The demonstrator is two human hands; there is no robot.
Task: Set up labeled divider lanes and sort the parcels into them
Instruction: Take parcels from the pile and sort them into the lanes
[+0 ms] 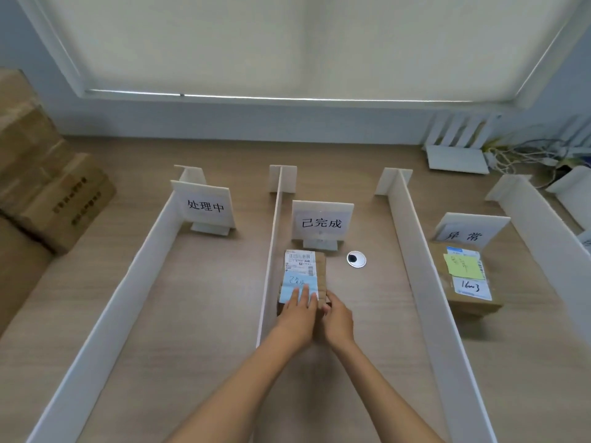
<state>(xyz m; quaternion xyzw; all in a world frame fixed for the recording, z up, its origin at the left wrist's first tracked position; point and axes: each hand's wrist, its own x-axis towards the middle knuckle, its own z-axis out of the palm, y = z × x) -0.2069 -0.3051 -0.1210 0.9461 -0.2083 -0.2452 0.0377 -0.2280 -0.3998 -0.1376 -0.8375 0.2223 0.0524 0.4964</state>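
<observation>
**A:** Where is the small parcel [320, 270] right now?

**B:** I see it in the middle lane, on the table [198, 314]. It sits right up against the middle divider [271, 260]. The sign that says 已完成 [321, 220] stands just behind it.

**A:** What is on top of it?

**B:** A white label, and a blue note [295, 284] at the near end.

**A:** And the hands?

**B:** The left hand [295, 316] lies flat on top, fingers straight, with the tips on the blue note. It is not wrapped round anything. The right hand [339, 319] is at the near right corner. Its fingers are curled onto that corner and hold it.

**A:** What about the other lanes?

**B:** The left lane has the sign 处理中 [204, 204] at its far end. In the right lane I see a second parcel [467, 295] with a green note [462, 266] on top. It lies just in front of the sign 异常 [470, 233], between the right divider [422, 282] and the far right divider [550, 231].

**A:** Anything else?

**B:** A round metal cap [356, 259] in the table, near the small parcel but not touching it. Brown boxes [48, 187] are stacked at the far left. Spare white boards [457, 155] stand at the back right, beside a tangle of cables [524, 151].
</observation>
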